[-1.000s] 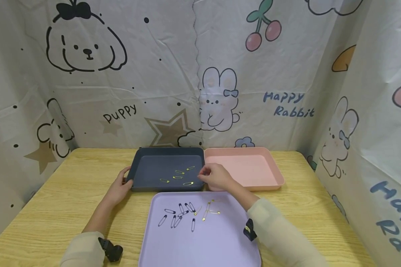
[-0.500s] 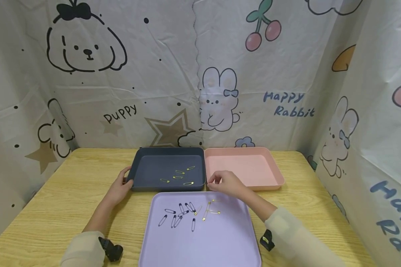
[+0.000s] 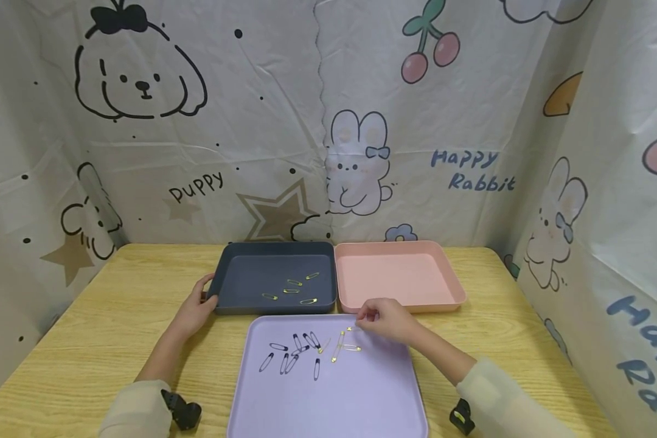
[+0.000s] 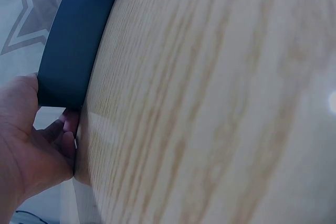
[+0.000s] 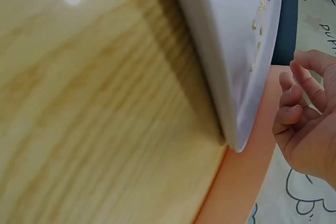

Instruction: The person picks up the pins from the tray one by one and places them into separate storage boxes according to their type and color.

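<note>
My left hand [image 3: 193, 311] holds the left end of a dark blue tray [image 3: 241, 309], thumb at its corner and other fingers against the side wall in the left wrist view. My right hand [image 3: 389, 320] hovers over the back edge of a lilac tray [image 3: 328, 404], thumb and forefinger close together with nothing visible between them. Close to its fingertips lies a gold safety pin [image 3: 350, 329]; other gold safety pins [image 3: 353, 348] lie nearby. Several black safety pins [image 3: 316, 369] are spread to their left. Inside the dark blue tray are several gold safety pins [image 3: 291, 291].
A pink tray [image 3: 399, 274] stands right beside the dark blue one, both behind the lilac tray on a wood-grain table [image 3: 115, 310]. Printed cloth [image 3: 274, 121] hangs along the back and sides.
My right hand has come from the dark blue tray's right edge, across the pink tray's front corner, toward me to the lilac tray's back edge. The left hand stays put.
</note>
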The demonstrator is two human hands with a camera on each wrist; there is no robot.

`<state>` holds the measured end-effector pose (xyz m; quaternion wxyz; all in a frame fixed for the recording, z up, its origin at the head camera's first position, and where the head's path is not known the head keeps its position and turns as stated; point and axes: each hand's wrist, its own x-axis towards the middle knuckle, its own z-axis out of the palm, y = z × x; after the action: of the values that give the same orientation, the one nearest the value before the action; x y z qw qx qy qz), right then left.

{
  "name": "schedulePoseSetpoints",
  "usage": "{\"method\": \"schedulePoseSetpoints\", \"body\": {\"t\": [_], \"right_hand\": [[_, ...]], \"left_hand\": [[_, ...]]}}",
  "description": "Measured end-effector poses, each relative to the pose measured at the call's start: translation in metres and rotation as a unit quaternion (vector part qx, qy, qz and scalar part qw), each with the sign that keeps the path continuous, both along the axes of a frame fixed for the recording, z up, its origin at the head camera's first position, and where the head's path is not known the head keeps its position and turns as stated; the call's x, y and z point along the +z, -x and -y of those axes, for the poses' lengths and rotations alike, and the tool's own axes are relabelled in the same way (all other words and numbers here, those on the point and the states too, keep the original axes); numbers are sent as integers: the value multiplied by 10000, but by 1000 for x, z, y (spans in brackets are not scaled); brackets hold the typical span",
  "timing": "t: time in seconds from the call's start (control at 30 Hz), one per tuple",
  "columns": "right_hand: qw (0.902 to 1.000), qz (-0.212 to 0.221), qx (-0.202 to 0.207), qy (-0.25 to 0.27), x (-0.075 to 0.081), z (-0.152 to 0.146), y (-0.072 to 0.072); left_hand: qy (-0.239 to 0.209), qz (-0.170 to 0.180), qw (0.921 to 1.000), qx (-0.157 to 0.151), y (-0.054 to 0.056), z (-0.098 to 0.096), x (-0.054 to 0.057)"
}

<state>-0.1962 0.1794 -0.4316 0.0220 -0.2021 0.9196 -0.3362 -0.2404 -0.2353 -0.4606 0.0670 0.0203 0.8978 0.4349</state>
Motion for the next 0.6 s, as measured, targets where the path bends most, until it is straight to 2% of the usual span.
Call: {"method": "schedulePoseSetpoints", "body": {"t": [0.27, 0.6], "right_hand": [[9987, -90, -217, -453, -12, -4, -6], [9961, -363, -544, -600, -21, 1, -12]], "left_hand": [[19, -21, 10000, -8, 0, 0, 1], [-3, -13, 10000, 13, -1, 0, 1]]}}
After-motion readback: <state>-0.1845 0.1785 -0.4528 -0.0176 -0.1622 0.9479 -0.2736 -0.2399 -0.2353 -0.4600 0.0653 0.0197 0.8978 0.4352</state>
